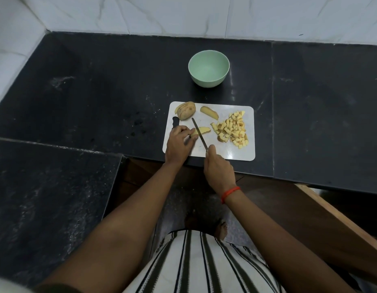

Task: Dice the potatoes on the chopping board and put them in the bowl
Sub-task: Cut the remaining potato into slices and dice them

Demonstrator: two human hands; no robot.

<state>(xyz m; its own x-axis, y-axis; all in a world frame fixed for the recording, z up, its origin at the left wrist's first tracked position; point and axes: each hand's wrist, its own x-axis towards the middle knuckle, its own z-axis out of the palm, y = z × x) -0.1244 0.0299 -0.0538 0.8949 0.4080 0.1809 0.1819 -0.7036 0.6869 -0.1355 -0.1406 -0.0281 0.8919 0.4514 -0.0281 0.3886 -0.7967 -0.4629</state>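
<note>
The white chopping board (242, 154) lies on the black counter (99, 92), close to its near edge. On the board's right half sits a loose pile of diced potato (232, 129), pale yellow cubes with bits of skin. At the far left corner rests a potato half (185, 111), already cut into slices that stand together, and just right of it lies a single wedge (209, 112).

The left hand (179, 142) is on the board's near left part, its fingers bent down onto the left end of a potato slice (204, 130), pinning it flat. The right hand (219, 168) is closed round the handle of a knife (201, 138), forefinger toward the blade. The blade slants away to the far left and crosses the slice just right of the left fingertips; whether it has bitten in cannot be told.

Beyond the board, apart from it, stands the green bowl (206, 82), upright, its smooth pale inside showing down to the bottom. A red thread band (230, 193) circles the right wrist.
</note>
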